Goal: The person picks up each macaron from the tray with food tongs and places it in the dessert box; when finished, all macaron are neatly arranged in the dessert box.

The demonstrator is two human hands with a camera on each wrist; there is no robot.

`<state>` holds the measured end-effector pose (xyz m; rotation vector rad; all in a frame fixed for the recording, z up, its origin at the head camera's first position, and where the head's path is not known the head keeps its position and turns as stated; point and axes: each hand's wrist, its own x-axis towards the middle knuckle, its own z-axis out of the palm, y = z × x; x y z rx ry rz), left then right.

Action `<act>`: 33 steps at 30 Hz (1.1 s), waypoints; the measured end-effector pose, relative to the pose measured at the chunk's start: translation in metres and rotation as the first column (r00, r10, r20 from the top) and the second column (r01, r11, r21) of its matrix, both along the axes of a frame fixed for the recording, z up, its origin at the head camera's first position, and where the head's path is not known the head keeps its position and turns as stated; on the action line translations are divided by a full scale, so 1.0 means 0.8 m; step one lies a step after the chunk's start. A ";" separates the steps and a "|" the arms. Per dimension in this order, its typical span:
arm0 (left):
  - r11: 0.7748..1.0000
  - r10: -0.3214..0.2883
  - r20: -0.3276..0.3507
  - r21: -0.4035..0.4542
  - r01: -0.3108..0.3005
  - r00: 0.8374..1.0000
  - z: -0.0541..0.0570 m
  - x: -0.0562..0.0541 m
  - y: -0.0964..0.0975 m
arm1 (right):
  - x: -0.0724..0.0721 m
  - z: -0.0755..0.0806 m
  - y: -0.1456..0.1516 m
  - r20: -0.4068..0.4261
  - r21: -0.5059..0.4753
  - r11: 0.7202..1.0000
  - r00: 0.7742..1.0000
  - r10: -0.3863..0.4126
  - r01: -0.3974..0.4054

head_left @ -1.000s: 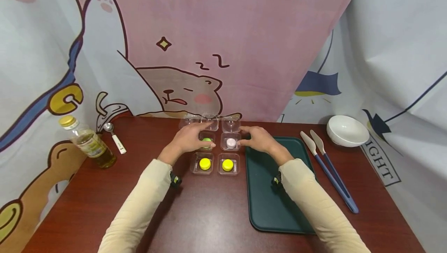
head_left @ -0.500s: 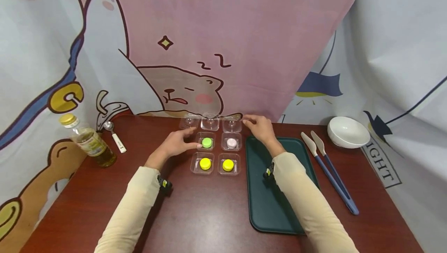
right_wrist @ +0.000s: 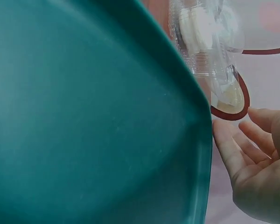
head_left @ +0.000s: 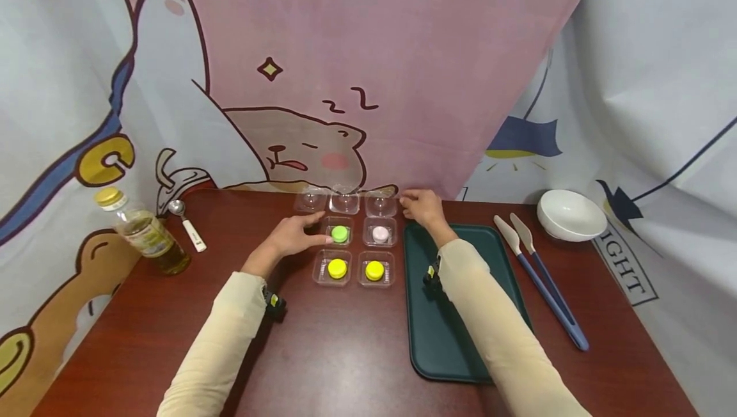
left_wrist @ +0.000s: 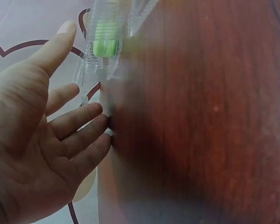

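Observation:
A green macaron [head_left: 340, 234] sits in a clear plastic box at the back left of a group, and a pale pink macaron [head_left: 380, 234] in the box to its right. Nearer me, two more boxes hold yellow macarons [head_left: 337, 268]. My left hand [head_left: 290, 235] is beside the green macaron's box, thumb and forefinger spread along its left side; the left wrist view shows its fingers loosely extended [left_wrist: 46, 116]. My right hand [head_left: 423, 207] hovers right of the raised clear lid [head_left: 380, 203] behind the pink macaron. In the right wrist view its fingers are relaxed and grip nothing.
A dark green tray [head_left: 449, 327] lies right of the boxes, under my right forearm. Blue-handled tongs [head_left: 553, 295] and a white bowl [head_left: 572, 215] stand farther right. At the left are an oil bottle [head_left: 146, 238] and a measuring spoon [head_left: 192, 231]. Further clear domed lids [head_left: 344, 201] stand at the back.
My left hand has drawn left from over the green macaron's box to its side. My right hand has moved back from beside the pink macaron to beside the lid. The macarons have stayed put.

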<state>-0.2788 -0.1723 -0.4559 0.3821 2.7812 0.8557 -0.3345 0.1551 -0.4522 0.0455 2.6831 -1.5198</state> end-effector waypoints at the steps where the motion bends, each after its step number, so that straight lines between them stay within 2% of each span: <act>1: 1.000 0.006 0.002 -0.002 -0.006 1.000 0.000 0.001 0.000 | -0.002 0.000 -0.003 0.018 -0.013 1.000 1.000 0.006 -0.006; 5: 1.000 0.013 0.021 -0.001 -0.013 1.000 -0.001 0.004 0.000 | -0.006 -0.001 -0.009 0.069 -0.042 0.999 0.998 0.012 -0.010; 12: 1.000 0.000 0.014 -0.017 0.001 1.000 0.003 0.002 0.004 | -0.010 -0.003 -0.010 0.087 -0.050 0.999 0.996 -0.004 0.009; 23: 0.999 0.012 -0.003 -0.039 -0.012 1.000 0.003 -0.001 0.008 | -0.019 -0.007 -0.017 0.090 -0.068 0.998 0.996 0.000 0.006; 33: 0.999 0.029 0.010 -0.035 -0.029 1.000 0.003 -0.003 0.008 | -0.018 -0.005 -0.022 0.078 -0.095 0.995 0.997 -0.021 0.028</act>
